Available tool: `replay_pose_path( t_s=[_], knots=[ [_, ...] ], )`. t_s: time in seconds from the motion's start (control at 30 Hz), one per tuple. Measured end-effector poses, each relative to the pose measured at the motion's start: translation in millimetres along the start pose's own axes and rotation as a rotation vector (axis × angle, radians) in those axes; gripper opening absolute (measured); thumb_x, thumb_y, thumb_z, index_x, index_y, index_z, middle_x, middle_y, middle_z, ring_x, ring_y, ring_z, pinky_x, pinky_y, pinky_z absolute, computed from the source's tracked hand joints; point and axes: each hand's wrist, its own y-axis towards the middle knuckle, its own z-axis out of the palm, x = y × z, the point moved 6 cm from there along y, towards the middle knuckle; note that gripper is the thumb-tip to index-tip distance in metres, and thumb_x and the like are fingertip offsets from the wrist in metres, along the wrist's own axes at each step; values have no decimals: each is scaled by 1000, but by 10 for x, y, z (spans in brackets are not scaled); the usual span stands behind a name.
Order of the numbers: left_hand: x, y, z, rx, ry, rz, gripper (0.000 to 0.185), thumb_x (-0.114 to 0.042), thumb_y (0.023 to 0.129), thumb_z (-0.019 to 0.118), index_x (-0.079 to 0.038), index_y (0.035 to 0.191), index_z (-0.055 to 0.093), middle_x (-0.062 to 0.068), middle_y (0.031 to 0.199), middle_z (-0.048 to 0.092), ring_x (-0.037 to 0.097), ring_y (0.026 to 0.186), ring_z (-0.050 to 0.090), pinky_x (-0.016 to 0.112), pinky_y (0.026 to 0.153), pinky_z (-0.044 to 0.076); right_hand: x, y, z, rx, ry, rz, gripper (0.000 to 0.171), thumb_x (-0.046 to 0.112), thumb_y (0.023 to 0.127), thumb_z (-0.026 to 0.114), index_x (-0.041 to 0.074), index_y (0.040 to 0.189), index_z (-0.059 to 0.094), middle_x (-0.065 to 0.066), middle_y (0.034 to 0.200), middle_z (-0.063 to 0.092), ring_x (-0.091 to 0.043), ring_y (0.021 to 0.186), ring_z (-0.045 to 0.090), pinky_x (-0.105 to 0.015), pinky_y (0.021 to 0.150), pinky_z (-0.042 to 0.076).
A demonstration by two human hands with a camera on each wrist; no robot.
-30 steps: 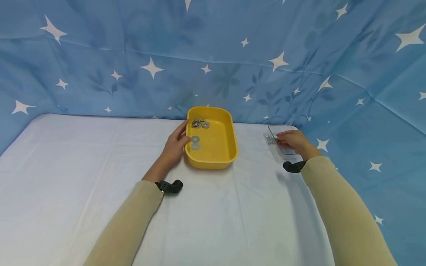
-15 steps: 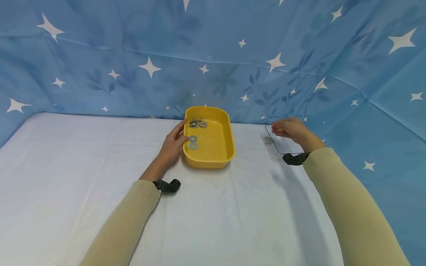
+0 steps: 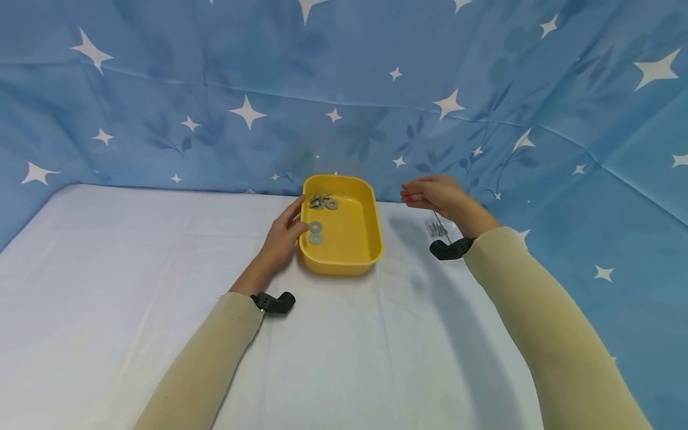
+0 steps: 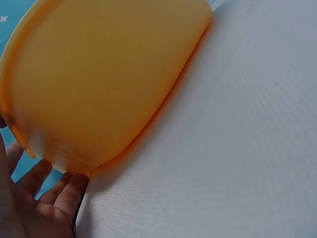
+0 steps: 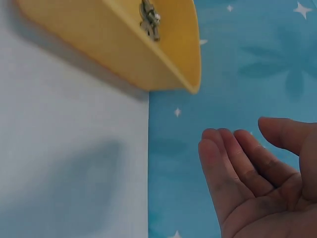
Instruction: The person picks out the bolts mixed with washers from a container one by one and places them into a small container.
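The yellow tray is steadied by your left hand (fingers straight against its wall); keep it there while your right hand, relaxed and empty, hovers nearby.

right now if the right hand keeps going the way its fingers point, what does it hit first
Probably the yellow tray: the right hand hangs above the table with fingers pointing left toward the tray's far right rim. Its height is unclear, so it may pass over.

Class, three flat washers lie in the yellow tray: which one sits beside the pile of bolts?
The far washer, right next to the bolts; the other two washers lie together nearer the left hand.
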Motion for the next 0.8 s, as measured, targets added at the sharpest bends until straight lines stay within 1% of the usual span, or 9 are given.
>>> replay_pose_path(
  t_s=[0.13,0.27,0.43,0.57,0.7,0.8],
  knots=[
    [0,-6,-11,-1,-5,9,71,-10,98,49,-21,163,23,4,170,24,30,155,28,44,126,30,110,68,208,34,27,-14,50,21,105,51,-3,150,45,-25,151,49,-29,130,60,-36,109,52],
    [5,-6,-21,2,-13,14,71,-10,98,50,-21,163,24,4,170,24,30,155,29,44,126,31,195,149,404,59,59,-9,50,21,104,54,-4,147,48,-25,147,53,-28,124,64,-40,110,50],
    [14,-9,-26,3,-12,11,71,-10,98,50,-22,163,24,4,169,24,32,153,33,45,125,33,268,238,640,94,135,6,47,17,105,53,-4,146,49,-25,149,52,-27,125,64,-38,110,50],
    [24,-3,-26,5,-13,16,71,-9,98,50,-21,163,24,6,170,24,32,153,33,46,125,33,270,310,812,116,210,14,46,14,104,53,-4,146,50,-23,148,54,-29,127,63,-38,109,51],
    [42,13,-27,0,-7,19,70,-10,98,50,-22,162,25,3,169,25,29,154,32,44,126,32,228,384,986,133,289,22,46,14,104,54,-4,145,50,-23,148,54,-33,130,60,-40,111,49],
    [50,25,-28,-3,-4,10,70,-10,98,50,-23,162,26,2,169,26,29,154,32,43,126,32,201,430,1108,128,315,38,45,15,104,54,-4,145,50,-23,148,54,-35,133,58,-41,113,47]
  ],
)
